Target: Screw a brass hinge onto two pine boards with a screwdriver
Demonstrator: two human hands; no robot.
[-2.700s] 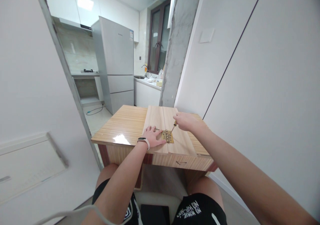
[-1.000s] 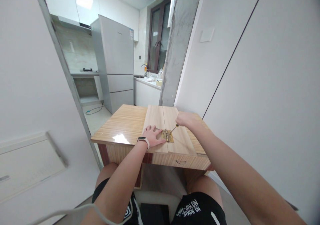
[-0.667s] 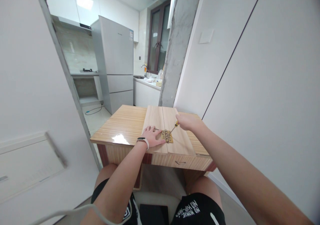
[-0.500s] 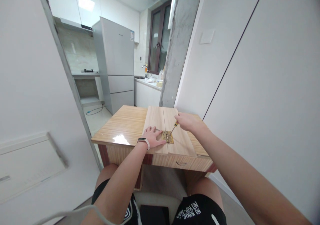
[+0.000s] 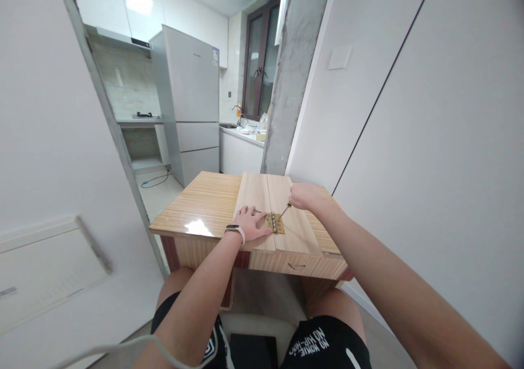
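A brass hinge (image 5: 274, 223) lies flat across the seam between two pale wooden boards (image 5: 297, 232). My left hand (image 5: 250, 225) rests with spread fingers on the left board, thumb and fingertips at the hinge's left leaf. In my right hand (image 5: 303, 196) a screwdriver (image 5: 286, 209) with a yellow-and-black handle is gripped, its shaft slanting down to the hinge's right leaf. Most of the handle is hidden inside the fist. A thin dark metal piece (image 5: 256, 212) shows beside my left fingers; its kind is unclear.
The boards lie on a wooden desk (image 5: 196, 200) with a front drawer (image 5: 296, 266). A white wall (image 5: 409, 167) stands close on the right. Beyond the desk are a grey fridge (image 5: 196, 85) and a sink counter. A pale cable (image 5: 123, 345) crosses near my left forearm.
My right fist has shifted slightly and turned around the screwdriver handle, covering more of it. The tip stays at the hinge's right leaf, and my left hand has not moved.
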